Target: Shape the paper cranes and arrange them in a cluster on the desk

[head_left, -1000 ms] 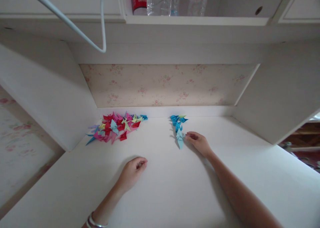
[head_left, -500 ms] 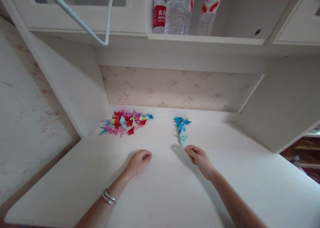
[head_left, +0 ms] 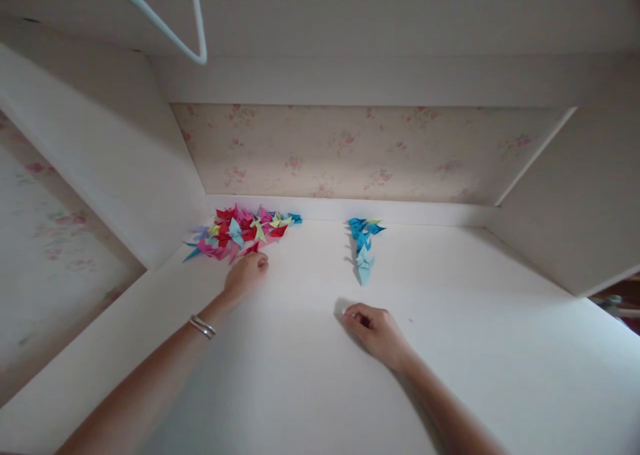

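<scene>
My left hand (head_left: 246, 273) is at the front edge of a pile of small folded paper cranes (head_left: 234, 230), its fingers curled closed. A red paper crane (head_left: 253, 248) shows just behind its knuckles; whether the fingers grip it is hidden. My right hand (head_left: 375, 330) hovers low over the white desk with thumb and fingertips pinched together and nothing visible in them. Beyond it stands a short row of cranes: a pale blue crane (head_left: 365, 266) in front, a blue crane (head_left: 363, 241) behind, and further blue and yellow-green ones at the back.
The white desk (head_left: 310, 375) ends at a low ledge and a floral-papered back panel (head_left: 340, 148). White side panels (head_left: 560, 195) close in left and right. A shelf overhangs from above, with a pale cable (head_left: 160, 25) hanging down at upper left.
My left hand has moved left and forward to the pile. My right hand has drawn back toward me from the pale blue crane. The view has tilted down, taking the bottles out of sight.
</scene>
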`<state>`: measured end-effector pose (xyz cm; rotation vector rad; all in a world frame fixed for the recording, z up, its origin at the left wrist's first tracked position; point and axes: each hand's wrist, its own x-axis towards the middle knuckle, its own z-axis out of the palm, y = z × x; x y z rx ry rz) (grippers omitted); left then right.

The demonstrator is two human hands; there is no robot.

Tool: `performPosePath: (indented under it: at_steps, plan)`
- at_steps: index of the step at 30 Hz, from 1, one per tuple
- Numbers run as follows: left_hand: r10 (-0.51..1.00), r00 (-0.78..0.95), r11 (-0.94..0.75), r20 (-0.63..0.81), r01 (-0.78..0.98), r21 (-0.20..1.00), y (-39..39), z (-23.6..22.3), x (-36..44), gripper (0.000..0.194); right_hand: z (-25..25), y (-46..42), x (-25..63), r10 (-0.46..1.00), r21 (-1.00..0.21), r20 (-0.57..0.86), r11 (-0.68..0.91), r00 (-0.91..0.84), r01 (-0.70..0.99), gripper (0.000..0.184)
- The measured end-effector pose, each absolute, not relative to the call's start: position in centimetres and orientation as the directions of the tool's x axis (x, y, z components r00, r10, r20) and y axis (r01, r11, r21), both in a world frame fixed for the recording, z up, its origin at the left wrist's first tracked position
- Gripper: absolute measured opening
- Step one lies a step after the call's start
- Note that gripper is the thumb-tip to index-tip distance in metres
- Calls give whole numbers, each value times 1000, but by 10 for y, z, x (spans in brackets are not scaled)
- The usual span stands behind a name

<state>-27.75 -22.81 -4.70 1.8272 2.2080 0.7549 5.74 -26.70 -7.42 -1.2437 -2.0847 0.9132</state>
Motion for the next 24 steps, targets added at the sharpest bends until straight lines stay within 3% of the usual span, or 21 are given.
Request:
performPosePath:
  at_steps: [5,9,14,24]
  plan:
    - [943,-265,210,202,943,258,-196,-35,-323,27,-71,-262,59,879,-791,85,346,-470,505,23]
    - [975,-188,175,116,978,113,-184,-32,-339,32,-65,-264,60,865,-803,71,345,-496,487,23]
    - [989,-136,131,56,988,85,-186,-33,-334,35,-62,-264,61,864,-794,66,348,-499,499,19]
    - [988,-50,36,143,994,102,-192,-44,-339,34,-65,-266,62,866,-769,117,388,-485,507,18]
